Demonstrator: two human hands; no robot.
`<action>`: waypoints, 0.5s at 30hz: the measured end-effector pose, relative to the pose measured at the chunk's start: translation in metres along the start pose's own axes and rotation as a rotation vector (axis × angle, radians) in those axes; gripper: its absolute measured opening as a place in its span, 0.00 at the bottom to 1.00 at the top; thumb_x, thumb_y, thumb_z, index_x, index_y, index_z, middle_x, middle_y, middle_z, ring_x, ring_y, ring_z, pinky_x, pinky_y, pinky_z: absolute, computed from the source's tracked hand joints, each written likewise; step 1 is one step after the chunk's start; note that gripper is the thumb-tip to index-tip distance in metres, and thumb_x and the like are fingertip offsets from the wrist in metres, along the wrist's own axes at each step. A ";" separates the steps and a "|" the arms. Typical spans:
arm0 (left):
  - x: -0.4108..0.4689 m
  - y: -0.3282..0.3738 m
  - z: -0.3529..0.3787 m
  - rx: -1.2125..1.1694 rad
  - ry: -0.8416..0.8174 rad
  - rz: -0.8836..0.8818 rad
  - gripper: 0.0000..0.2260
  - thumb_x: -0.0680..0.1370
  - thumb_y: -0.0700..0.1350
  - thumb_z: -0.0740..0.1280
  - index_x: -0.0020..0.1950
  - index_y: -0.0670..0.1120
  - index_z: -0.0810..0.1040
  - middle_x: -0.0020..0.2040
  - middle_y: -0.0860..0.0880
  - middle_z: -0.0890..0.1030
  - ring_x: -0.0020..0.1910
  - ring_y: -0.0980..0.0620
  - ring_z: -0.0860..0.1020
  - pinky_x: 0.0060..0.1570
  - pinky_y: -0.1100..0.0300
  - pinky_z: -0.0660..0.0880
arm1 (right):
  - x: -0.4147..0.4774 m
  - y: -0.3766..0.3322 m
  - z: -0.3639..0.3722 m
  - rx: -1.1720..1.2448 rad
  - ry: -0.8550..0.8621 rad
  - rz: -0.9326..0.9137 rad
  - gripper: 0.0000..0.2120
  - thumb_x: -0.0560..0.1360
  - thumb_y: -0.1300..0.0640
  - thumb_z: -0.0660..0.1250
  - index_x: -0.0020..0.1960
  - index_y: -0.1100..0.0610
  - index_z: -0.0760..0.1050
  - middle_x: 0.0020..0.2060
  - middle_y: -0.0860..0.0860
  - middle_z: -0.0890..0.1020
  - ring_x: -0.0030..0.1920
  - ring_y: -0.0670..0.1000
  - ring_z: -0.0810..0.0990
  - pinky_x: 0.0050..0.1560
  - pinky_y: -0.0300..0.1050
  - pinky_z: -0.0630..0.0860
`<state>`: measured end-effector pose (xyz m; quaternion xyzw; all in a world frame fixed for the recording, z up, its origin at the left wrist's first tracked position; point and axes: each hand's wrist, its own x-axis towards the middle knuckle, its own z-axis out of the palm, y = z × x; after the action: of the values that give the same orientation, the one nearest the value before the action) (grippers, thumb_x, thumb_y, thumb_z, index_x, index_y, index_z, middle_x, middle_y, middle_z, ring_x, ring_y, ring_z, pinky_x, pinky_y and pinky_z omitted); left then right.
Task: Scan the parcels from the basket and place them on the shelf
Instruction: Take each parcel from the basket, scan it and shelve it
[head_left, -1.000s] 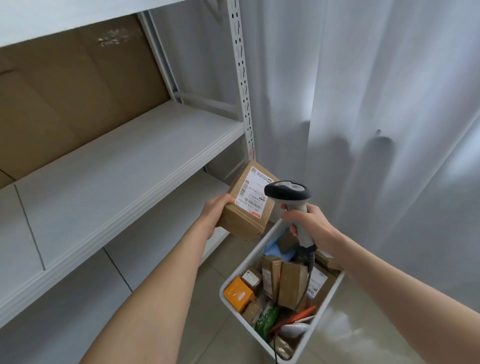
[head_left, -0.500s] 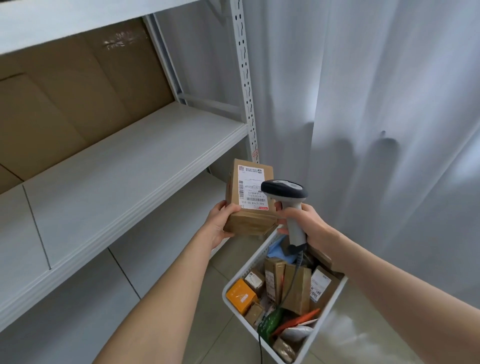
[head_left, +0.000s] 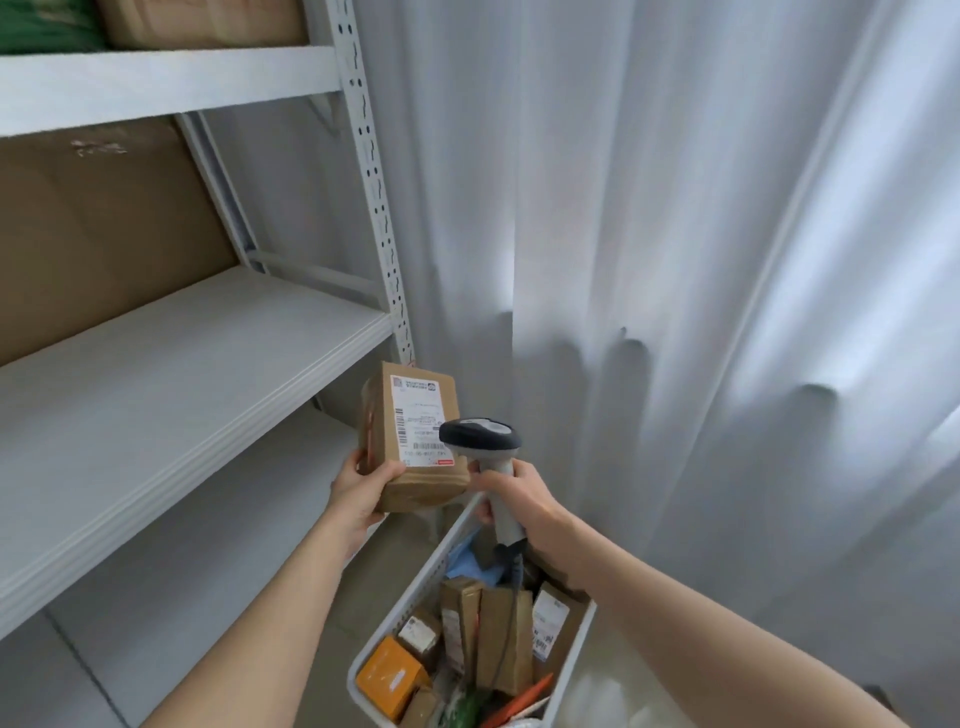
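Pale curtain folds (head_left: 675, 260) behind, grey metal shelf (head_left: 182, 364) on the left. Grips brown cardboard parcel with white label (head_left: 415, 410) by its lower left corner in left hand (head_left: 363, 493), fingers curled round it, in the air beside the shelf's front right post. Clenches right hand (head_left: 522, 501) round grey handheld barcode scanner (head_left: 480, 436), head in front of the label. Below, white plastic basket (head_left: 415, 587) with more cardboard parcels (head_left: 504, 634) inside

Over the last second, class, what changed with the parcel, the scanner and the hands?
The parcel was turned from tilted to upright in the left hand, label toward the camera, and the scanner drew in over the label's lower corner. Unchanged: left hand holds the parcel, right hand grips the scanner, basket stays below.
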<state>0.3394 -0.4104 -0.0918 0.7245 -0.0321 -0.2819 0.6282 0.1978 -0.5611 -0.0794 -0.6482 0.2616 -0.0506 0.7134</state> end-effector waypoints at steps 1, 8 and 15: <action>0.000 -0.001 -0.001 -0.012 0.002 -0.006 0.27 0.75 0.44 0.70 0.72 0.52 0.64 0.62 0.47 0.76 0.53 0.49 0.77 0.46 0.57 0.77 | -0.002 0.001 0.002 0.015 0.003 -0.004 0.06 0.74 0.62 0.67 0.49 0.63 0.74 0.38 0.59 0.77 0.29 0.50 0.75 0.33 0.43 0.77; 0.016 -0.016 -0.014 -0.029 0.034 -0.022 0.28 0.74 0.46 0.72 0.71 0.55 0.66 0.64 0.47 0.74 0.59 0.47 0.77 0.55 0.52 0.77 | -0.015 0.002 0.018 -0.005 0.023 0.048 0.02 0.76 0.62 0.66 0.47 0.61 0.74 0.35 0.58 0.78 0.27 0.50 0.74 0.31 0.42 0.76; 0.024 -0.023 -0.025 0.016 0.043 -0.009 0.30 0.71 0.48 0.73 0.71 0.57 0.66 0.65 0.47 0.73 0.60 0.46 0.76 0.55 0.50 0.78 | -0.021 -0.007 0.025 -0.048 0.015 0.077 0.03 0.74 0.63 0.66 0.42 0.62 0.74 0.33 0.58 0.77 0.26 0.50 0.72 0.31 0.43 0.74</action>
<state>0.3639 -0.3925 -0.1201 0.7354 -0.0177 -0.2690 0.6217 0.1930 -0.5311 -0.0660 -0.6542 0.2927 -0.0218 0.6970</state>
